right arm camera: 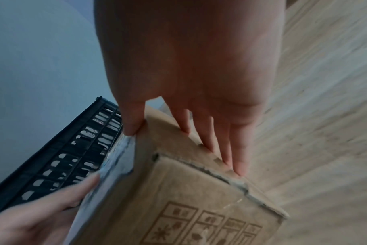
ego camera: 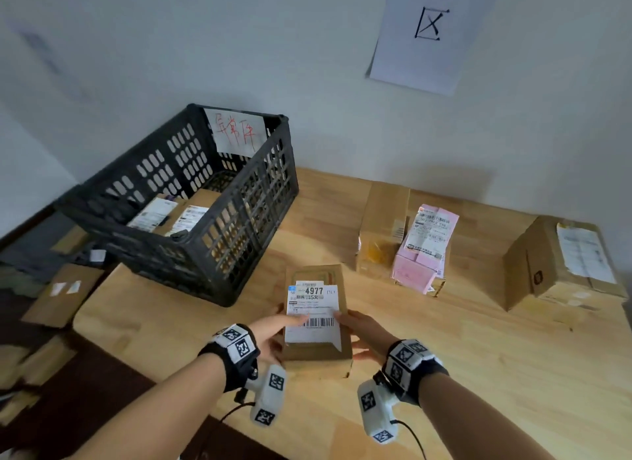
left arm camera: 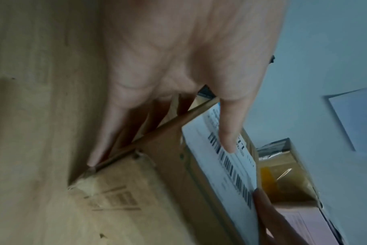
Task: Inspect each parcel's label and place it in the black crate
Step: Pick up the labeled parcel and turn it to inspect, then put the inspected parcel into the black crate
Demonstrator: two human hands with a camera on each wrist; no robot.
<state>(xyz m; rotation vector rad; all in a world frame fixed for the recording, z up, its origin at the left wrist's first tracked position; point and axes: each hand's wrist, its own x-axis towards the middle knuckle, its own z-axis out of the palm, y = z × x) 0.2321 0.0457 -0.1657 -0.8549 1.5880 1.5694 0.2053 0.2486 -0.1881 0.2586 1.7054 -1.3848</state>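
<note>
A brown cardboard parcel point(ego camera: 316, 352) with a white barcode label point(ego camera: 313, 310) marked 4977 faces up between my hands, low over the wooden table point(ego camera: 461, 364). My left hand point(ego camera: 278, 328) grips its left side, with the thumb point(left arm camera: 228, 129) flat on the label and the fingers point(left arm camera: 107, 132) along the edge. My right hand point(ego camera: 362, 333) grips the right side, thumb point(right arm camera: 132, 122) on the top edge and fingers point(right arm camera: 230, 145) down the side. The black crate point(ego camera: 249, 220) stands at the back left and holds labelled parcels point(ego camera: 171, 215).
A tall brown box point(ego camera: 383, 227) with a pink parcel point(ego camera: 422, 251) against it stands behind on the right. Another brown box point(ego camera: 561, 264) sits at the far right. Flat cardboard point(ego camera: 61, 292) lies off the table's left edge. The wall runs close behind.
</note>
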